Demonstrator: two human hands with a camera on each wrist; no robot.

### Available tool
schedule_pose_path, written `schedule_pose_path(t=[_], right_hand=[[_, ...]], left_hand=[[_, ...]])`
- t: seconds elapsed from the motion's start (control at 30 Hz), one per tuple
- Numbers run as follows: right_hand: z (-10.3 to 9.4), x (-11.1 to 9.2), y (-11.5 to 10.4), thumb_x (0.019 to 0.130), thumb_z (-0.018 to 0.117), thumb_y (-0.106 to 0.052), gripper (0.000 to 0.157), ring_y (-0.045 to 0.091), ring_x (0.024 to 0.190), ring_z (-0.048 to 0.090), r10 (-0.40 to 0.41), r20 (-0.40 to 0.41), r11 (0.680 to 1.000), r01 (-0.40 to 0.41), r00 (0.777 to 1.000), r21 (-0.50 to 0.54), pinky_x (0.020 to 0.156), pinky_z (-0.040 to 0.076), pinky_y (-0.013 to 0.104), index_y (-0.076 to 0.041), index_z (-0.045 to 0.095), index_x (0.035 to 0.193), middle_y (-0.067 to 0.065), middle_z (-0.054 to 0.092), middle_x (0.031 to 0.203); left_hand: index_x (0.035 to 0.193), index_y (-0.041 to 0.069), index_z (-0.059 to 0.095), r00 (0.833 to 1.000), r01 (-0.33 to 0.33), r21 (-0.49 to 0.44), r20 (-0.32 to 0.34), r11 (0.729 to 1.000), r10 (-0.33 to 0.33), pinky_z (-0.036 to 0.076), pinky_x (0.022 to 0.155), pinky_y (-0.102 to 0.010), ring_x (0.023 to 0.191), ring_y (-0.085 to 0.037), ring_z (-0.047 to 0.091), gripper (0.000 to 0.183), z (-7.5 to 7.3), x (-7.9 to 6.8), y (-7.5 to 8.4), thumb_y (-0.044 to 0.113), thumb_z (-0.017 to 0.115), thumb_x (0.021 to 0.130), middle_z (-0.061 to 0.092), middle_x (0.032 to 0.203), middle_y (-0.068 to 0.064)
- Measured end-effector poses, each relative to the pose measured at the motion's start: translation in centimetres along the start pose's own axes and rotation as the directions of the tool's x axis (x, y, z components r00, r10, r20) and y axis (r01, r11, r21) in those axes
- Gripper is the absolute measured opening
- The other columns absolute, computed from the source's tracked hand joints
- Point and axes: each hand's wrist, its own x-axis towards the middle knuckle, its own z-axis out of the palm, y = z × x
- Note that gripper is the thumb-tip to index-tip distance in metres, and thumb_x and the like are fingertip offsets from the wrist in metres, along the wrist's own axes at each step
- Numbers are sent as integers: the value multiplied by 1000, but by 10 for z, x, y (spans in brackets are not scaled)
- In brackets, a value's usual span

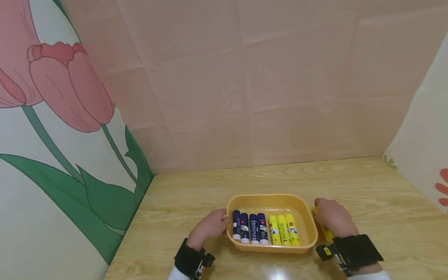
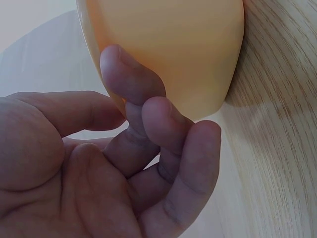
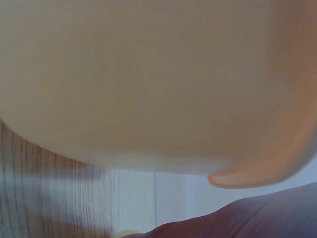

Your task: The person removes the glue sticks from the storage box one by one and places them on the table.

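Observation:
A shallow yellow plastic basket [image 1: 273, 198] stands on the table. Several dark blue glue sticks [image 1: 244, 228] lie in a row in its left half, with three yellow glue sticks [image 1: 284, 230] to their right. My left hand [image 1: 211, 225] pinches the basket's left rim; in the left wrist view the thumb and curled fingers [image 2: 171, 126] meet at its edge. Just beyond the right side, my right hand [image 1: 334, 218] grips another yellow glue stick [image 1: 328, 235], mostly hidden beneath the palm and fingers. The right wrist view is largely filled by the basket's outer wall [image 3: 138, 89].
The wood-grain table [image 1: 196, 186] ends at a pinkish-brown covered wall [image 1: 245, 97]. A panel with painted tulips [image 1: 73, 89] borders it on the left, and a pale panel [image 1: 427, 128] on the right. Both wrists wear black camera straps [image 1: 357, 251].

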Motion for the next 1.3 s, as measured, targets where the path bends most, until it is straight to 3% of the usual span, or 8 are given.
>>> schedule_pose_path(t=[0.1,0.37,1.3], right_hand=[[2,0,1,90,57,-6,42,30,74,55,5,-13,1000,-5,1000,2,60,47,38,15,51,126,23,61,91],[3,-1,3,93,59,-13,19,26,66,53,39,-7,999,-39,999,1,55,44,34,7,57,94,13,54,74],[-3,-5,1,92,61,-19,25,27,66,53,75,18,995,-76,997,56,56,44,34,5,57,92,13,55,74]], left_hand=[[120,-3,60,1000,-1,3,2,1000,1,44,55,-29,69,-32,64,27,0,0,0,14,47,105,62,73,-5],[123,-4,60,1000,15,7,-1,1000,-15,45,57,-31,72,-33,65,29,-1,-1,1,16,48,105,62,75,-5],[120,-2,60,1000,9,12,0,1000,-9,45,56,-31,67,-28,62,27,-2,-2,1,17,48,105,62,73,-5]])
